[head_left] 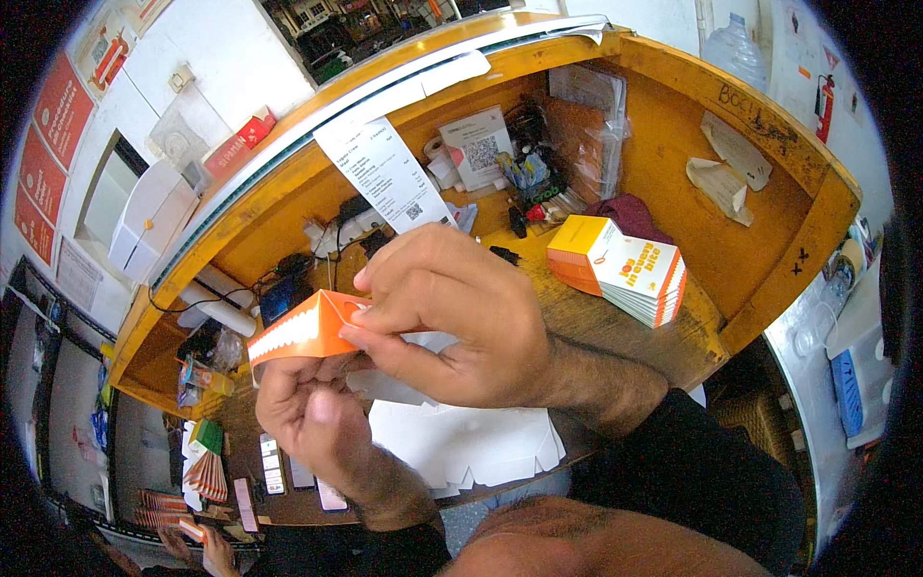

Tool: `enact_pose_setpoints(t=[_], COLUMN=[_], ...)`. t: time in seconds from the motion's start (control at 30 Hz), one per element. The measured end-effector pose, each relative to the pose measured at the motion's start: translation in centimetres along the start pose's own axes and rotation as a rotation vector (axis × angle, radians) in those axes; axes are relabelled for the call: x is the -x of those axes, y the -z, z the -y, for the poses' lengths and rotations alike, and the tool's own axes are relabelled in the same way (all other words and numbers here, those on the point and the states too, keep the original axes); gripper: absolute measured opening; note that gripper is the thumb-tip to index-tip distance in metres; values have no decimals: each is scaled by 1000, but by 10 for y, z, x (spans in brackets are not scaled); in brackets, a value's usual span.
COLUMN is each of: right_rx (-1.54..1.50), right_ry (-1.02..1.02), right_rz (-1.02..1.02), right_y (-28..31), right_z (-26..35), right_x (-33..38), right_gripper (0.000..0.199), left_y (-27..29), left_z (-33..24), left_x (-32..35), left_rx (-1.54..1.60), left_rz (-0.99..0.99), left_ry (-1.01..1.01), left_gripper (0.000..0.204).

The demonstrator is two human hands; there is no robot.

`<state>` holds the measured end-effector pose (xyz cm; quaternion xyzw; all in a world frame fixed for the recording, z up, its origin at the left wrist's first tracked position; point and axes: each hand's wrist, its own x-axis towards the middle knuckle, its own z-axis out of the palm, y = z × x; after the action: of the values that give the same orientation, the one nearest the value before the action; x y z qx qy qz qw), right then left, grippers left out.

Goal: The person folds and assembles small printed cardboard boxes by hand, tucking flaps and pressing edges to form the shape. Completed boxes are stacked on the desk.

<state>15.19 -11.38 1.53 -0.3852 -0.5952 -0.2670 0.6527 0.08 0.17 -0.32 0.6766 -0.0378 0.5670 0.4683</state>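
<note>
A small orange carton [298,327] with a white jagged pattern is raised above the desk between my hands. My right hand [461,317] pinches its right end between thumb and fingertips. From below, my left hand [322,418] grips the same carton with curled fingers, some of them hidden under it. Beneath my wrists lie white cardboard blanks [461,442] with notched edges. Off to the right rests a fanned stack of folded cartons [615,269] in yellow, orange and white.
A wooden desk [711,337] with raised sides surrounds the work. A printed receipt [380,173] hangs from its back ledge. Cables and small clutter fill the back. At lower left are phones [272,462], more folded cartons [207,462] and another person's hands [216,553].
</note>
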Motion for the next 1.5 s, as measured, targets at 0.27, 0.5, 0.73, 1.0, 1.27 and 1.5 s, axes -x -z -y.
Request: enact_pose_setpoints(t=[0.27,0.5,0.73,1.0,1.27,1.5], right_rx=[52,-11,-106,-67,-83,-121], right_ry=[-6,-113,-206,-178,-171,-89], right_rz=[-45,-20,74,62,47,81], right_y=[-6,-8,-3,1,0,-1], right_z=[-1,1,3,0,0,-3], right_x=[4,6,3,1,1,0], right_gripper=[19,16,12,13,14,19], left_y=[-15,-12,-1,-14,1,11], left_z=[1,3,6,9,17,18], left_x=[-8,-10,-9,-11,-8,-6], left_rx=[87,35,7,196,22,-27], left_rz=[-77,16,47,-13,50,30], left_ry=[48,69,46,36,47,-5], left_gripper=[14,15,19,29,30,25])
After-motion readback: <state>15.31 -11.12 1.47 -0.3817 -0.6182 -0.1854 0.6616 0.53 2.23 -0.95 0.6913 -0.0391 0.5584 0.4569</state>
